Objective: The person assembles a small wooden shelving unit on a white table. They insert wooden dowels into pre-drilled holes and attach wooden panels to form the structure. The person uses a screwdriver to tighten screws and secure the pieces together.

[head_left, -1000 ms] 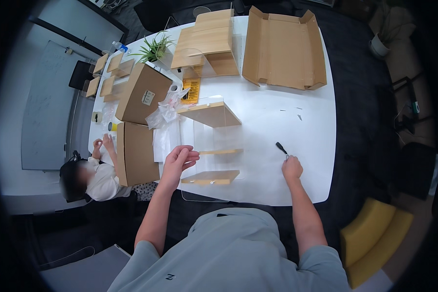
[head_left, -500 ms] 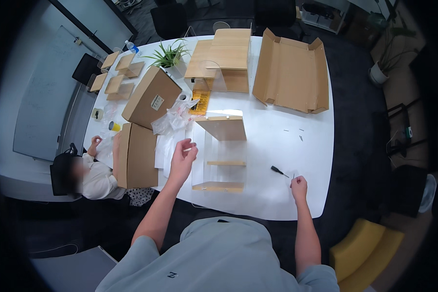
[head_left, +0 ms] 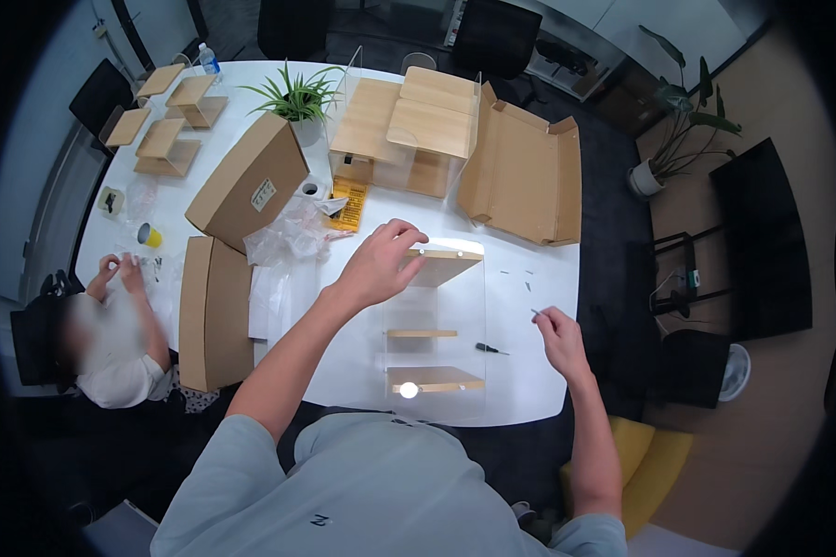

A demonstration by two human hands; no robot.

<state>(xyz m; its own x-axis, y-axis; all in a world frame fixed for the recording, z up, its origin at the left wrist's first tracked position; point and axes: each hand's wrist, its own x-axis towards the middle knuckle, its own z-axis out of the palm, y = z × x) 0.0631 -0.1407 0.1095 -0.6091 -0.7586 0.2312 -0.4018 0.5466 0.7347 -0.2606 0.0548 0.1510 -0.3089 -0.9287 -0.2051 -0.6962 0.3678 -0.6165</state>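
A shelf unit of clear acrylic panels and pale wooden boards stands in front of me; its far wooden board point(head_left: 450, 267) carries small white round fittings along its top edge. My left hand point(head_left: 381, 265) is at that board's left corner, fingers curved and thumb apart; whether it touches the edge is hard to tell. Off to the right of the unit, my right hand point(head_left: 561, 342) pinches a thin metal piece point(head_left: 536, 314), seemingly a screw. A black screwdriver point(head_left: 489, 348) is seen beside the middle board point(head_left: 423, 333). The near board point(head_left: 437, 380) bears a bright white light spot.
Several small metal pieces point(head_left: 528, 286) lie on the white table point(head_left: 529, 371). Cardboard boxes point(head_left: 215, 316), plastic wrap point(head_left: 288, 227) and a co-worker point(head_left: 121, 343) are at left. Farther back are an open carton point(head_left: 520, 172), a wooden shelf unit point(head_left: 432, 121) and a potted plant point(head_left: 297, 97).
My left hand has moved forward and right to the far board's corner. My right hand still pinches the metal piece, now farther forward. The view has shifted; the co-worker's hands have come together.
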